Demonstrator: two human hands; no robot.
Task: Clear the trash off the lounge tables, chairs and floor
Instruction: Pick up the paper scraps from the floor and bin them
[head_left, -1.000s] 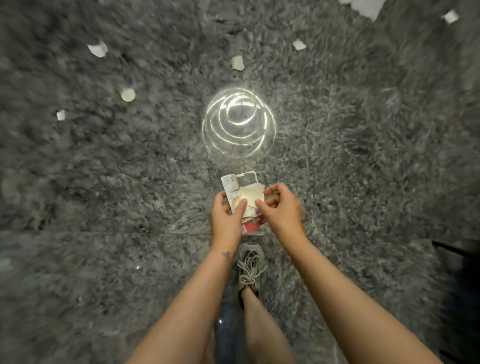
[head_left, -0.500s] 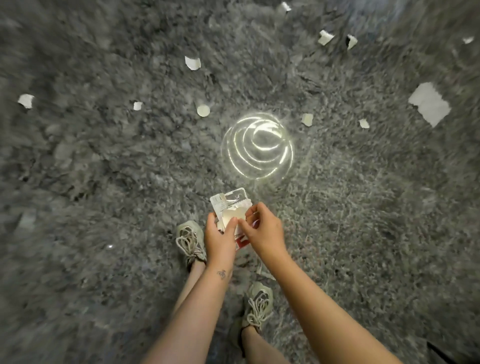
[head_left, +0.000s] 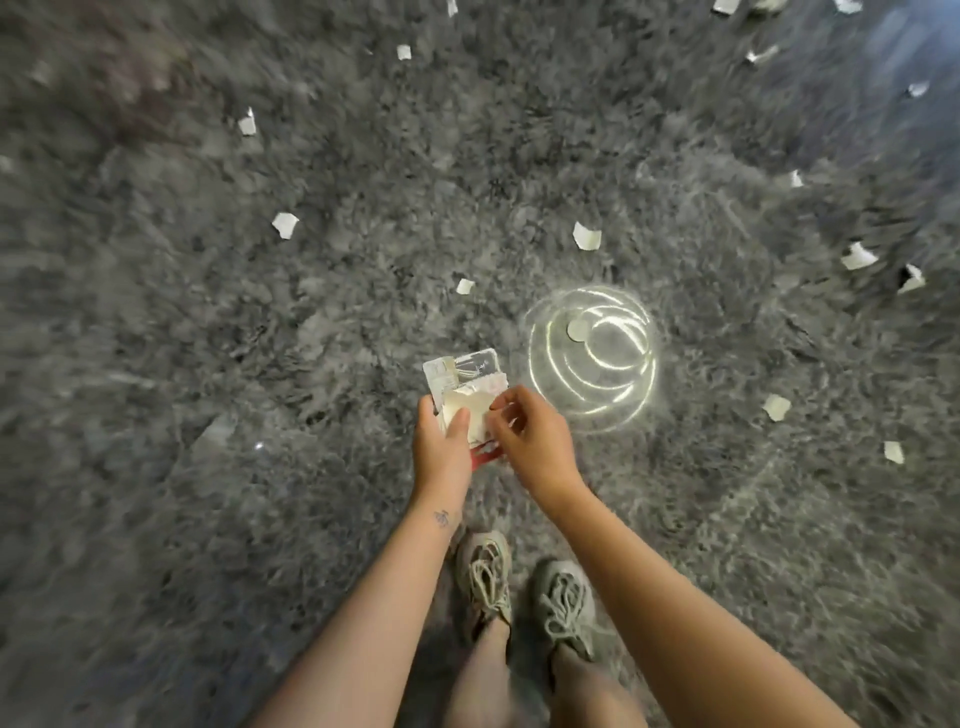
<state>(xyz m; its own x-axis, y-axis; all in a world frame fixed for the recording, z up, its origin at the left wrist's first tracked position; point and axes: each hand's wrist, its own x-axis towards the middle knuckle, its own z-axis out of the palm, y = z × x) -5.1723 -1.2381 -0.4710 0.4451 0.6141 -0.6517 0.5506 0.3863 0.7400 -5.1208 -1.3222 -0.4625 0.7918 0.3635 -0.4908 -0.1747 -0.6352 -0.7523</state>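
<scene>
- Left hand (head_left: 441, 452): the collected wrappers (head_left: 464, 371) are gripped and held above the carpet (head_left: 208, 364).
- Right hand (head_left: 532, 441): a pale scrap (head_left: 467, 410) atop them is pinched; tucking it under the left thumb (head_left: 458, 423) before release is advised.
- Round scrap (head_left: 576, 330), on the carpet further right, is judged next.

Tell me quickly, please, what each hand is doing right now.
Left hand: closed, holding the stack of trash, thumb on top.
Right hand: closed, pinching the same stack's edge.
</scene>
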